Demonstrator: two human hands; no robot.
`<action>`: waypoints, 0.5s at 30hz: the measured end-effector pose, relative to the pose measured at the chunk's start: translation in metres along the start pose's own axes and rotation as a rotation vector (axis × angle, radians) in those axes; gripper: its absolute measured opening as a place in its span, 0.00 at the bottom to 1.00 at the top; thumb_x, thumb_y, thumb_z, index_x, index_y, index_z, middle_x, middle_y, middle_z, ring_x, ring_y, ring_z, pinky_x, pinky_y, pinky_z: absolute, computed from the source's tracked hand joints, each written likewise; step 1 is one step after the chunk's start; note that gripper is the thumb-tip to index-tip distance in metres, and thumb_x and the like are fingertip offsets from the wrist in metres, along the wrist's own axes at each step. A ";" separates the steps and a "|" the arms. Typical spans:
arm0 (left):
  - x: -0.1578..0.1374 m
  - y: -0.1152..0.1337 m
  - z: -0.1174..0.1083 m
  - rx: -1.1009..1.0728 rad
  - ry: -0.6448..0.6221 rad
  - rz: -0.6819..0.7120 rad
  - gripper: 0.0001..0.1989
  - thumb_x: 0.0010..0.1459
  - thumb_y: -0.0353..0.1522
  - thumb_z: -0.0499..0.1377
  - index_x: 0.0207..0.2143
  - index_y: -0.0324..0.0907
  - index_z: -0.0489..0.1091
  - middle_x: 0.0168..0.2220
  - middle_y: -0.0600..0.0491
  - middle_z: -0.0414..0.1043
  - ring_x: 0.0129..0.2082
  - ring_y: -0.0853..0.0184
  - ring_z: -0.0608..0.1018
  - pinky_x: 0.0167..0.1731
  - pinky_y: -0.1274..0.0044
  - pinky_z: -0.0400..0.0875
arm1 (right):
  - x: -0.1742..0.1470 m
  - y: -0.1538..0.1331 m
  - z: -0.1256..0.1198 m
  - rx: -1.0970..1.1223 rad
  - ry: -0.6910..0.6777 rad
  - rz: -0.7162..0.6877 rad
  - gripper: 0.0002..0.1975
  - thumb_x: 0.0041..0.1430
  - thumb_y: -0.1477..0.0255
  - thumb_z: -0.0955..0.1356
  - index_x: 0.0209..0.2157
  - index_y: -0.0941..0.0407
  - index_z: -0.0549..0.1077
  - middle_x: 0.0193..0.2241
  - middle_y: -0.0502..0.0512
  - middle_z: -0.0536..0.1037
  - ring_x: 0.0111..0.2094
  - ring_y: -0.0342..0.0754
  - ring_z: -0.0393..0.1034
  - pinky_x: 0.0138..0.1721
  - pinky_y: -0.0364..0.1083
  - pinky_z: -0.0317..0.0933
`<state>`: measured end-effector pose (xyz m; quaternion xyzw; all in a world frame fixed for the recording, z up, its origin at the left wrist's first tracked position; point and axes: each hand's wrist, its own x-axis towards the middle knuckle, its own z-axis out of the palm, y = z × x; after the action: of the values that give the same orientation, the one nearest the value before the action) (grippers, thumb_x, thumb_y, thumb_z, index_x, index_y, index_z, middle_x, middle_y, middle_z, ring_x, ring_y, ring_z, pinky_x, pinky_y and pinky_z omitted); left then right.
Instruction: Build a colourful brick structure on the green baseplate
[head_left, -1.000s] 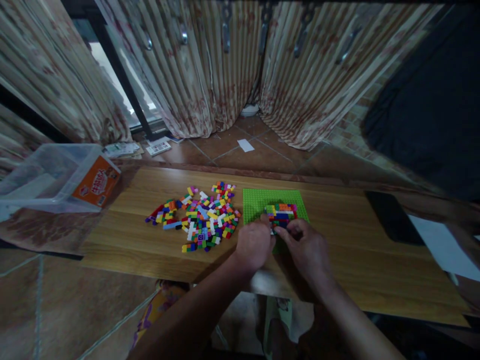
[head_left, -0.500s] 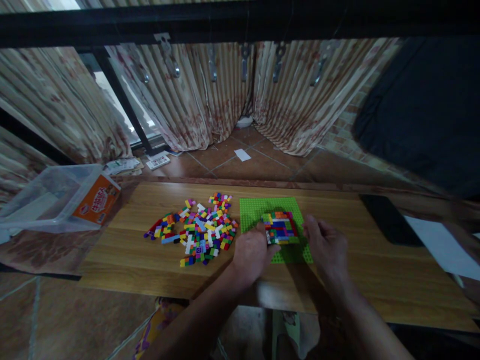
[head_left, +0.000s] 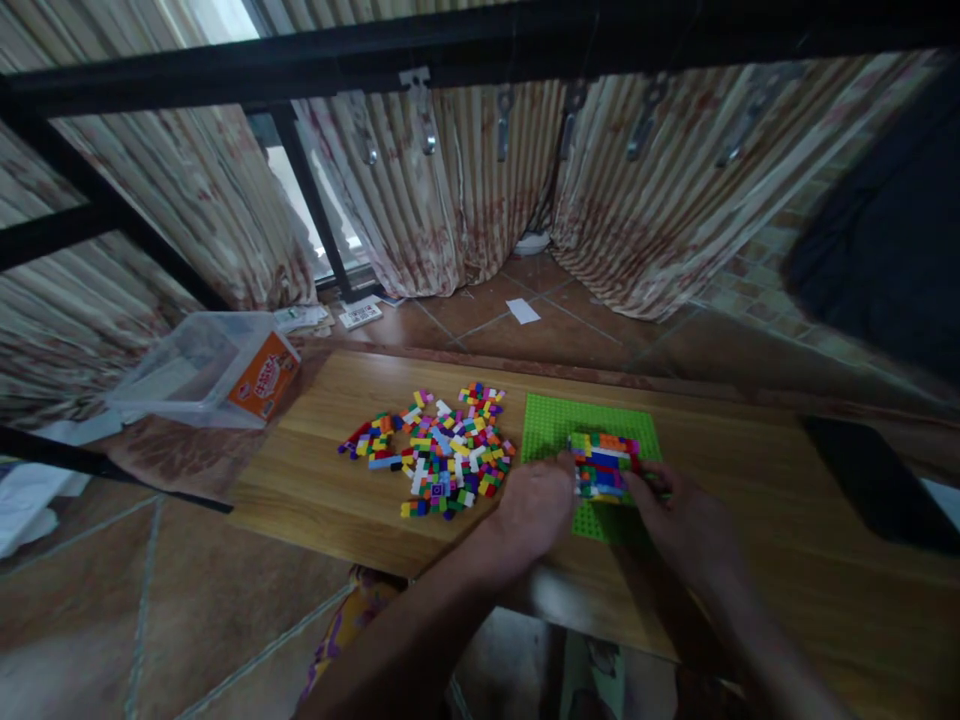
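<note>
A multicoloured toy-brick structure [head_left: 606,462], rectangular and walled with colourful rows, stands over the green studded baseplate [head_left: 545,425]. My left hand [head_left: 538,505] is closed on its left side, the thumb hidden from view. At its right side, my right hand [head_left: 686,525] is closed with thumb and fingers against the edge; whether a small loose brick is also between those fingers cannot be made out. Left of the baseplate lies a pile of loose toy bricks [head_left: 448,455] in many colours.
The wooden table [head_left: 300,480] carries a dark flat object [head_left: 874,480] at its right. Beyond the left end sits a clear plastic box [head_left: 199,365] with an orange label. A dark metal rail [head_left: 465,60] crosses above, with patterned curtains [head_left: 465,200] behind it.
My right hand has come in from beside the brick structure to its right edge. The left hand keeps its hold. The whole view has shifted, so things appear farther right.
</note>
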<state>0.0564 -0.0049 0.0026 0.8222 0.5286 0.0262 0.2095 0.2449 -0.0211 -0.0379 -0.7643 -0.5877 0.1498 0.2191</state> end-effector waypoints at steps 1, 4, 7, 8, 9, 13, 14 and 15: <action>-0.001 -0.002 -0.002 -0.010 -0.006 0.010 0.12 0.61 0.29 0.52 0.47 0.36 0.67 0.40 0.44 0.78 0.41 0.58 0.80 0.40 0.71 0.75 | 0.000 0.001 0.000 -0.008 -0.002 0.005 0.27 0.58 0.51 0.62 0.45 0.58 0.75 0.32 0.63 0.81 0.29 0.58 0.75 0.30 0.52 0.63; -0.003 -0.012 -0.006 -0.060 0.023 0.056 0.13 0.58 0.27 0.54 0.46 0.40 0.69 0.39 0.47 0.78 0.40 0.61 0.80 0.41 0.73 0.74 | 0.003 0.001 0.000 -0.016 -0.008 0.020 0.28 0.57 0.51 0.62 0.47 0.58 0.74 0.33 0.63 0.81 0.30 0.59 0.76 0.29 0.52 0.63; -0.006 -0.028 -0.019 -0.119 0.054 0.031 0.14 0.56 0.28 0.55 0.45 0.42 0.71 0.35 0.50 0.78 0.37 0.64 0.79 0.40 0.75 0.72 | 0.008 -0.002 -0.005 -0.013 0.003 0.046 0.27 0.56 0.51 0.62 0.45 0.57 0.75 0.33 0.62 0.82 0.31 0.59 0.76 0.29 0.52 0.63; -0.007 -0.036 -0.027 -0.127 0.063 -0.006 0.13 0.57 0.28 0.54 0.43 0.41 0.73 0.34 0.50 0.78 0.35 0.65 0.79 0.38 0.75 0.72 | 0.009 -0.003 -0.007 -0.013 0.015 0.055 0.26 0.56 0.51 0.62 0.44 0.57 0.75 0.33 0.62 0.82 0.30 0.59 0.75 0.29 0.52 0.63; -0.009 -0.046 -0.035 -0.131 0.083 -0.044 0.11 0.58 0.29 0.52 0.39 0.40 0.74 0.33 0.50 0.77 0.33 0.66 0.78 0.36 0.76 0.71 | 0.010 -0.004 -0.010 -0.009 0.030 0.065 0.26 0.56 0.52 0.62 0.43 0.56 0.76 0.32 0.61 0.82 0.29 0.59 0.75 0.29 0.52 0.63; -0.018 -0.088 -0.070 -0.087 0.246 -0.212 0.13 0.60 0.28 0.50 0.33 0.39 0.75 0.32 0.49 0.77 0.33 0.67 0.76 0.34 0.78 0.66 | 0.012 -0.007 -0.020 0.037 0.101 0.087 0.23 0.55 0.53 0.62 0.39 0.56 0.77 0.29 0.61 0.81 0.28 0.57 0.75 0.28 0.51 0.62; -0.020 -0.097 -0.076 -0.070 0.286 -0.273 0.13 0.60 0.28 0.50 0.35 0.39 0.75 0.32 0.50 0.77 0.33 0.67 0.75 0.35 0.79 0.66 | 0.012 -0.007 -0.022 0.050 0.119 0.089 0.23 0.55 0.53 0.62 0.38 0.56 0.77 0.28 0.61 0.80 0.27 0.56 0.74 0.27 0.50 0.62; -0.023 -0.106 -0.080 -0.047 0.312 -0.336 0.13 0.59 0.28 0.50 0.35 0.38 0.75 0.31 0.50 0.77 0.33 0.67 0.75 0.34 0.79 0.65 | 0.012 -0.007 -0.023 0.063 0.132 0.087 0.23 0.55 0.53 0.63 0.38 0.56 0.78 0.28 0.61 0.80 0.27 0.56 0.74 0.27 0.50 0.62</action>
<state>-0.0657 0.0375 0.0407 0.7036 0.6832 0.1301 0.1455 0.2531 -0.0115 -0.0142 -0.7900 -0.5333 0.1266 0.2746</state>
